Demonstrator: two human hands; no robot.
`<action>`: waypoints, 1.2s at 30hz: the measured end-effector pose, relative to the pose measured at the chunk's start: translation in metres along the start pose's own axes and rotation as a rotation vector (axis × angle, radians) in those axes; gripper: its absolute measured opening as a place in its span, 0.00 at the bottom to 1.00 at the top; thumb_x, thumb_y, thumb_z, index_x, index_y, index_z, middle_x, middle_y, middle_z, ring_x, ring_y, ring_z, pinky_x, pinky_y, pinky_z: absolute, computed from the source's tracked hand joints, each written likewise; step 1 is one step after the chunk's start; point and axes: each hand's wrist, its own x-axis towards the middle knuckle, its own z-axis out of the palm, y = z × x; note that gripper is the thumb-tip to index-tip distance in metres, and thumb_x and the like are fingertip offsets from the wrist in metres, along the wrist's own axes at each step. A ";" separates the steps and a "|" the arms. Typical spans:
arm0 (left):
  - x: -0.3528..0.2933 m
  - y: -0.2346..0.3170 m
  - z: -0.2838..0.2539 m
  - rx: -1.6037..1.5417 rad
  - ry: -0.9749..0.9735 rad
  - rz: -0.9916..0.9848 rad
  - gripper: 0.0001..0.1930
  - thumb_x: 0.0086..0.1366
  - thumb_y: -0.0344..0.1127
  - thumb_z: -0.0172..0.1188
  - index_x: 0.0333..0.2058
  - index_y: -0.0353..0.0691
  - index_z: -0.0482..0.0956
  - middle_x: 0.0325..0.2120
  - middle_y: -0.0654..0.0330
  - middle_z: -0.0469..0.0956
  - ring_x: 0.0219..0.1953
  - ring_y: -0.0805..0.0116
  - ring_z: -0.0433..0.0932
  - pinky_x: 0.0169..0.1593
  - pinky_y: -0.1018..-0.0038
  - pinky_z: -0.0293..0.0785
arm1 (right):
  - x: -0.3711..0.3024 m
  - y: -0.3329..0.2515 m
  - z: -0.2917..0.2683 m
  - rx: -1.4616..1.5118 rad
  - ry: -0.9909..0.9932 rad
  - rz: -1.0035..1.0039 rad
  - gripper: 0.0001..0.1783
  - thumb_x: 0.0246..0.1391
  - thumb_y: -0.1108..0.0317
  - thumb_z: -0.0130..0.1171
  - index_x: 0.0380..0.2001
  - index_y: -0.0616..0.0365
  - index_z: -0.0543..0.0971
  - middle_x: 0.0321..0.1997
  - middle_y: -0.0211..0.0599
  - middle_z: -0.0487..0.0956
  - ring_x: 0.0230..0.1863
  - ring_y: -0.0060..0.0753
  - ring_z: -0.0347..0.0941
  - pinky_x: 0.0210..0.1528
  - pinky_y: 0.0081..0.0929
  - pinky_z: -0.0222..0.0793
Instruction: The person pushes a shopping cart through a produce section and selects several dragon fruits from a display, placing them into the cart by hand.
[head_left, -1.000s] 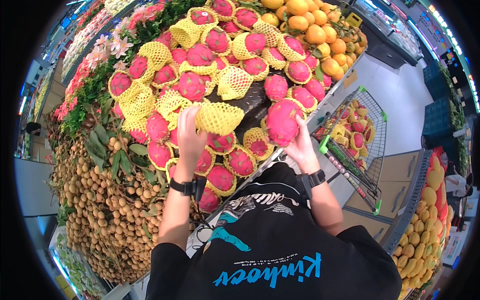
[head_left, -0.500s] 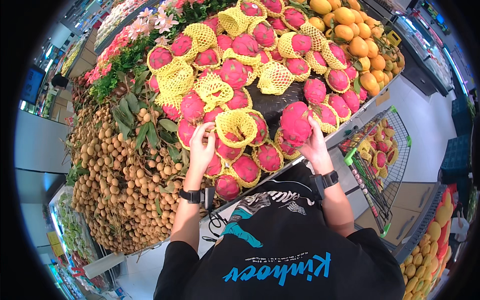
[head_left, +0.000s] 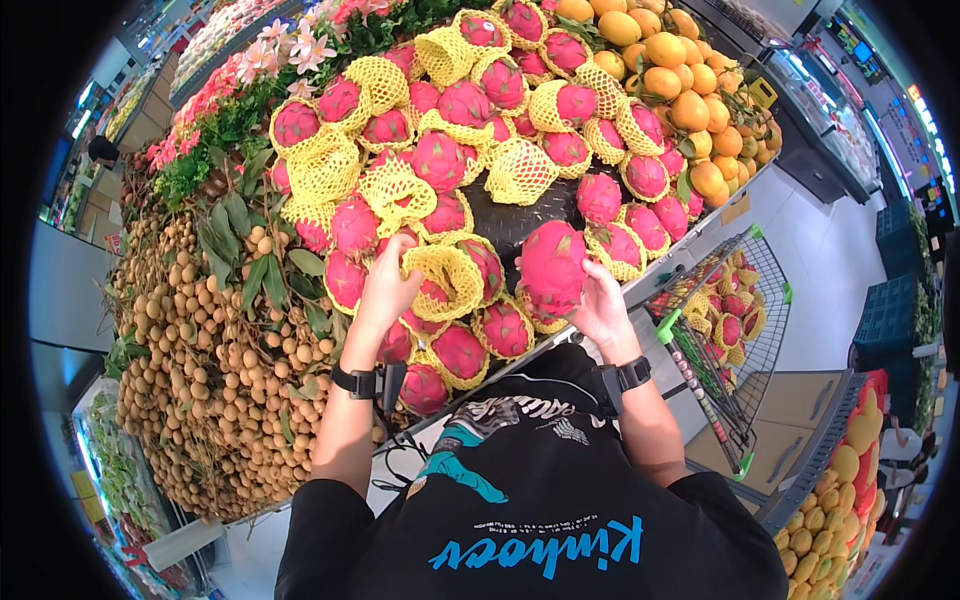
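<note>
My right hand (head_left: 604,312) grips a bare pink dragon fruit (head_left: 553,268) from its right side, above the near edge of the display. At the left, my left hand (head_left: 388,288) has its fingers closed at the rim of a yellow foam net sleeve (head_left: 462,262). That sleeve gapes upward, and its mouth stands apart from the fruit I hold. Around both hands lie many dragon fruits, most in yellow nets, such as the netted one (head_left: 504,328) below. An empty-looking net (head_left: 521,171) rests beyond, beside the bare black display liner (head_left: 510,222).
Brown longans (head_left: 230,370) with leaves pile up at the left. Orange citrus (head_left: 690,110) sits at the far right. A wire shopping cart (head_left: 770,290) with netted dragon fruits stands to the right, near a bin of yellow fruit (head_left: 825,530). Pink artificial flowers (head_left: 250,75) edge the far left.
The whole view has shifted, so the display appears further left. My right hand has brought the dragon fruit slightly nearer the sleeve and turned it. My left hand stays at the sleeve's rim.
</note>
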 end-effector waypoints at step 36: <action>-0.062 0.000 0.011 -1.413 -0.148 -0.376 0.22 0.68 0.43 0.52 0.55 0.34 0.72 0.44 0.56 0.80 0.44 0.68 0.80 0.50 0.71 0.76 | 0.008 0.085 0.117 -0.517 -0.258 0.002 0.59 0.38 0.79 0.75 0.70 0.55 0.49 0.67 0.36 0.61 0.67 0.29 0.59 0.66 0.32 0.60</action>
